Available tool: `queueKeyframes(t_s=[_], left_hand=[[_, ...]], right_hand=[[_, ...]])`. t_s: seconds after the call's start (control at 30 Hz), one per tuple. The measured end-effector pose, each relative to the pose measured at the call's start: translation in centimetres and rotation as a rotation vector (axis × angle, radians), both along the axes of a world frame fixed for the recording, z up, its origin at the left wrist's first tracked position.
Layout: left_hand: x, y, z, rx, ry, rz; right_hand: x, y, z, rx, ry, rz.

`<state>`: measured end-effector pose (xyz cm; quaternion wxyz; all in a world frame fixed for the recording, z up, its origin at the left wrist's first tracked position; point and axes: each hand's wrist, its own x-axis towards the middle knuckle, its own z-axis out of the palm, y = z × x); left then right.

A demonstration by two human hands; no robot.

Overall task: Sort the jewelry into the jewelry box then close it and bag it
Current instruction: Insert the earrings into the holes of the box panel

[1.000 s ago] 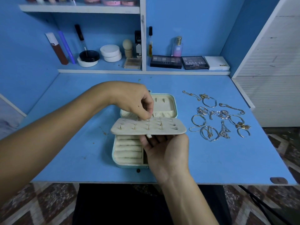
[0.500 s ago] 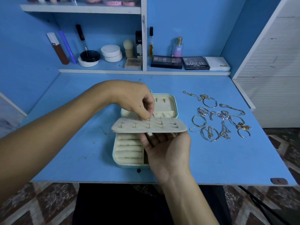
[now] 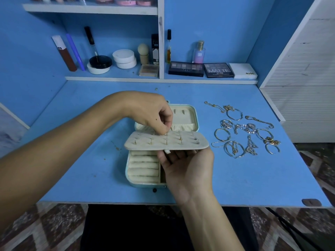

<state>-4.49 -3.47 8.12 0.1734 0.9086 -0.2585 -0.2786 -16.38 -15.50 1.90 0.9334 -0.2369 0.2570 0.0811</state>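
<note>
My left hand (image 3: 154,115) pinches a small stud into the cream padded earring panel (image 3: 166,142) – earring sorting in progress. My right hand (image 3: 184,165), fingers straight, supports that panel above the open mint jewelry box (image 3: 196,115) at desk centre. Next – the loose metal bracelets and chains (image 3: 244,131), requiring a pinch.
</note>
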Motion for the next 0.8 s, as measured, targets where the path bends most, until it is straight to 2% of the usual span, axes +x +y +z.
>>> queueKeyframes(t_s=[0.2,0.4,0.8], left_hand=[[-0.3,1.6,-0.4,-0.082,-0.063,0.041],[-2.3,3.7,0.3,-0.364,-0.060,0.057],[-4.1,4.5,0.7,-0.263,-0.090,-0.001]], right_hand=[[0.1,0.1,0.0,0.024,-0.012,-0.012],[0.2,0.0,-0.1,0.010,-0.019,0.004],[0.0,0.2,0.3,0.004,-0.004,0.012]])
